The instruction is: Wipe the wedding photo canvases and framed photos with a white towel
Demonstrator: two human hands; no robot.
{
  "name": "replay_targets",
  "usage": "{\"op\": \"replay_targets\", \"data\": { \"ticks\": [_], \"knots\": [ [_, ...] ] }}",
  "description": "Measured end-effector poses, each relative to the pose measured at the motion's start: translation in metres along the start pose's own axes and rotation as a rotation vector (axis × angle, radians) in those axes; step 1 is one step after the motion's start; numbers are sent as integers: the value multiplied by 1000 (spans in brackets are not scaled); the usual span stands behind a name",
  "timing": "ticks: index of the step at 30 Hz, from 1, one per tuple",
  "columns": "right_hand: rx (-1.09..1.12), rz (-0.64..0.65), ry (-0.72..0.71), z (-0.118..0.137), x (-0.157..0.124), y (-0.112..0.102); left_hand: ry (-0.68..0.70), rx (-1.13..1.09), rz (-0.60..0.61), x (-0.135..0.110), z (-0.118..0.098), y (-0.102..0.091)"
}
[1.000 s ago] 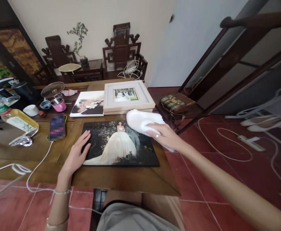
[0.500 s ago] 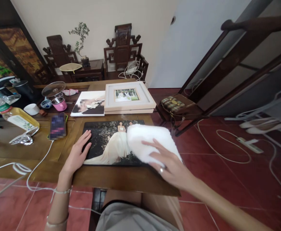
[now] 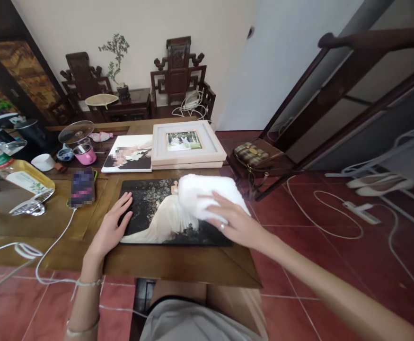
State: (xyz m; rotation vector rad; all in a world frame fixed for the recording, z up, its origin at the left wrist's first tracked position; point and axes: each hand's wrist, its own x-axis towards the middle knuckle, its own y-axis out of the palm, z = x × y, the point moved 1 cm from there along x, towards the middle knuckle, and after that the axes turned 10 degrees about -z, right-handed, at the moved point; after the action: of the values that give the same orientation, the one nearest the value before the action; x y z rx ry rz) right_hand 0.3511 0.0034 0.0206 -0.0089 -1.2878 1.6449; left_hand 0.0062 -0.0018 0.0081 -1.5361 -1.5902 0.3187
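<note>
A dark photo panel point(image 3: 145, 196) with a figure in a long white dress lies flat on the wooden table near its front edge. My left hand point(image 3: 116, 220) rests on the panel's left edge, fingers stretched out and holding nothing. On the panel's right part, my right hand point(image 3: 231, 215) presses a folded white fluffy cloth point(image 3: 210, 187), its fingers bent over the near side. The cloth covers the upper right of the picture.
Behind the panel lie stacked pale picture frames point(image 3: 212, 151) and a white-edged photo print point(image 3: 136, 154). To the left are a phone point(image 3: 82, 188) on a cable, an oil bottle point(image 3: 29, 175) and a pink cup point(image 3: 85, 154). A chair with a plaid bag point(image 3: 251, 152) stands right.
My right hand has slid the cloth up and slightly left across the panel, uncovering its lower right corner. The left hand keeps its place on the panel's edge.
</note>
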Motion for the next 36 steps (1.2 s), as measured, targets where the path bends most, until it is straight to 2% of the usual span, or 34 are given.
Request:
{"op": "replay_targets", "data": {
  "ticks": [4,8,12,18,22,26,29,36],
  "knots": [
    [-50,-37,57,-28,36,7,0,-6,-4,0,0,0],
    [-109,-87,125,-32,48,12,-11,-11,-12,-1,1,0],
    [-124,-89,8,-6,22,16,-9,-9,-16,-1,2,1],
    [-74,-26,-183,61,-40,16,0,-11,-22,0,3,1],
    [-55,-52,-249,80,-50,20,0,-7,-16,-1,2,1],
    [-81,-8,-234,65,-30,27,9,5,-7,0,1,0],
    [-130,48,-159,43,-3,29,12,1,-5,0,1,0],
    [-220,52,6,-13,55,35,10,-3,-9,0,2,1]
  ]
}}
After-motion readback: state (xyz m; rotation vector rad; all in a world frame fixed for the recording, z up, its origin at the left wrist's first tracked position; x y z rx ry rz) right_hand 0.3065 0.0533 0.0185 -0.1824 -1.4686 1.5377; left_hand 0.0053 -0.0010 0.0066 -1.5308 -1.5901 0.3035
